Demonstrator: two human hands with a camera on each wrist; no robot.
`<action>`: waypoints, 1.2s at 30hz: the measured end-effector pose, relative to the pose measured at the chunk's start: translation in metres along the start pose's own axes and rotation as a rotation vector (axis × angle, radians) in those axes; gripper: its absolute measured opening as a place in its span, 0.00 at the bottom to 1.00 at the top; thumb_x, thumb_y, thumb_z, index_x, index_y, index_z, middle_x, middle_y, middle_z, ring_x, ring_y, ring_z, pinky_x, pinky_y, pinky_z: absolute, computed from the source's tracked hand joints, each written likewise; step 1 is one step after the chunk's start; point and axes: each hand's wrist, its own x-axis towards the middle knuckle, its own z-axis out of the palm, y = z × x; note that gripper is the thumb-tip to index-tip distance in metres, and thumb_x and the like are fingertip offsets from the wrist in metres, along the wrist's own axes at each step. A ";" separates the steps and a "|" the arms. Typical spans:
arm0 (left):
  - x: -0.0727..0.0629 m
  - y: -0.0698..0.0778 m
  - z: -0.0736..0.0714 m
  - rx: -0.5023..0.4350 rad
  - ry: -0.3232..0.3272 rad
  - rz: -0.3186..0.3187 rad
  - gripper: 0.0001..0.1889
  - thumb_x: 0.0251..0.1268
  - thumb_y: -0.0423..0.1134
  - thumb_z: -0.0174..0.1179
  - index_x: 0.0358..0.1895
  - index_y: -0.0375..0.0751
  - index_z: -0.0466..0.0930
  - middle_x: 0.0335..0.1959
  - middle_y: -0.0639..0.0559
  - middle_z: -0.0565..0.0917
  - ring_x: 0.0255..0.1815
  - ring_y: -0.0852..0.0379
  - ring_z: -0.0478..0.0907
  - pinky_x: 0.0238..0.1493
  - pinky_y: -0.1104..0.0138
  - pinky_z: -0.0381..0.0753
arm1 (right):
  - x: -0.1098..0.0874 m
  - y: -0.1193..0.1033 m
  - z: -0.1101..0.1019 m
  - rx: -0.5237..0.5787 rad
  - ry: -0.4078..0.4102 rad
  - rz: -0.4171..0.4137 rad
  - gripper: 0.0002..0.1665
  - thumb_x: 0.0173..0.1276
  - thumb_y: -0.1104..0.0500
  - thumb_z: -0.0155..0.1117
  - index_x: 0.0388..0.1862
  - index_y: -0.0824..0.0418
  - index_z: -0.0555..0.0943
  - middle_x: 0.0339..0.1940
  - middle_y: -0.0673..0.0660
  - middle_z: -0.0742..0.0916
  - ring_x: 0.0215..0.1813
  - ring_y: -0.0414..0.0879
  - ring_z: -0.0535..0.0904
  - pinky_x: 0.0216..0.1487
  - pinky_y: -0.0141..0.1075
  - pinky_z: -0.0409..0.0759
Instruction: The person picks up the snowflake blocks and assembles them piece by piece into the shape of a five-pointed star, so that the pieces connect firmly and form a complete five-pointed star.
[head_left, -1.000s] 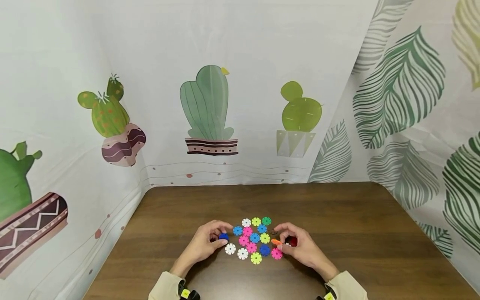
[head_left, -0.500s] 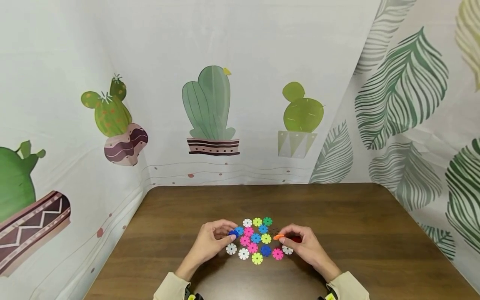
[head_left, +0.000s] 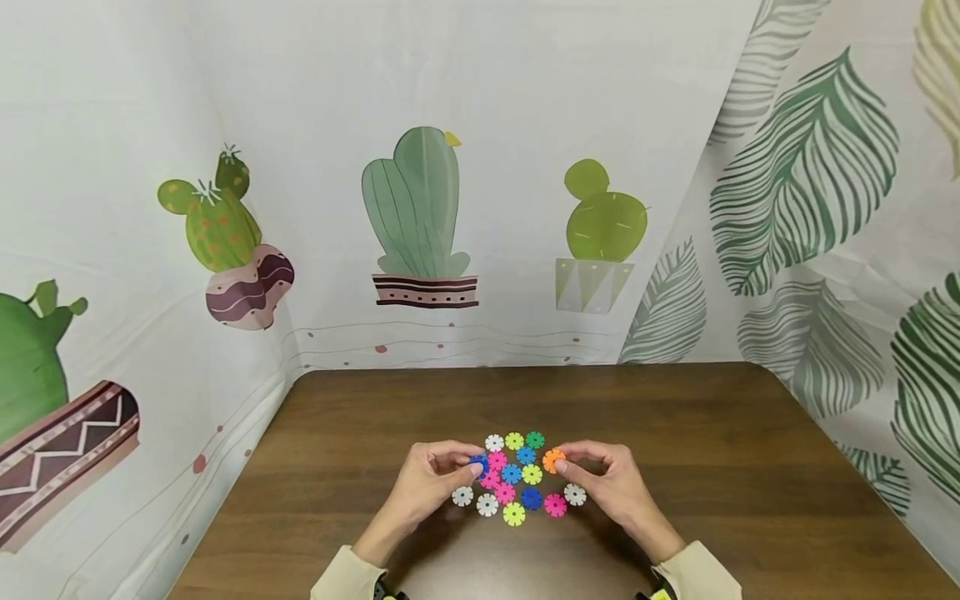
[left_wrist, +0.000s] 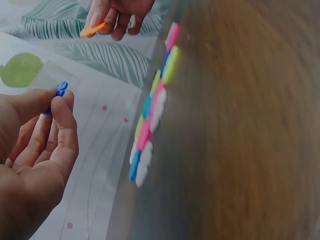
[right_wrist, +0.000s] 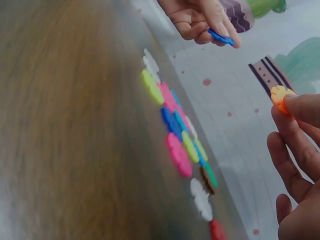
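Note:
In the head view my left hand pinches a dark blue notched plastic disc between thumb and fingertips. It is raised above the table and overlaps a light blue disc lying behind it. Across from it, my right hand pinches an orange notched disc, its flat face turned toward the head camera. The two held discs are apart, with a gap between the hands. Below them lie flat notched discs of the same kind, among them a pink disc, a yellow disc and a green disc.
Several discs form a loose cluster on the brown wooden table. A brown disc and a red one lie at its right side, hidden by my right hand in the head view. A cloth printed with cacti and leaves hangs behind the table.
My left hand has moved right and lifted the dark blue disc. The right hand has raised the orange disc and turned it from edge-on to face-on, uncovering a white disc below.

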 end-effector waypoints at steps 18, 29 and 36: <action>-0.008 0.038 0.032 -0.305 -0.079 -0.156 0.21 0.69 0.32 0.72 0.58 0.18 0.83 0.33 0.59 0.92 0.29 0.69 0.85 0.33 0.76 0.85 | -0.010 -0.032 0.016 0.055 -0.039 -0.213 0.11 0.68 0.67 0.77 0.44 0.54 0.94 0.36 0.49 0.94 0.40 0.38 0.87 0.43 0.36 0.85; -0.011 0.040 0.041 -0.349 -0.122 -0.148 0.21 0.71 0.29 0.69 0.58 0.14 0.80 0.33 0.60 0.92 0.31 0.67 0.89 0.32 0.77 0.84 | -0.014 -0.033 0.021 0.060 -0.060 -0.303 0.15 0.65 0.71 0.76 0.45 0.54 0.94 0.36 0.47 0.93 0.42 0.39 0.86 0.44 0.38 0.85; -0.011 0.041 0.041 -0.337 -0.122 -0.157 0.20 0.71 0.27 0.68 0.58 0.14 0.81 0.34 0.60 0.92 0.31 0.68 0.88 0.32 0.77 0.83 | -0.014 -0.033 0.021 0.019 -0.057 -0.333 0.13 0.65 0.67 0.79 0.44 0.52 0.94 0.35 0.48 0.93 0.42 0.39 0.86 0.46 0.40 0.82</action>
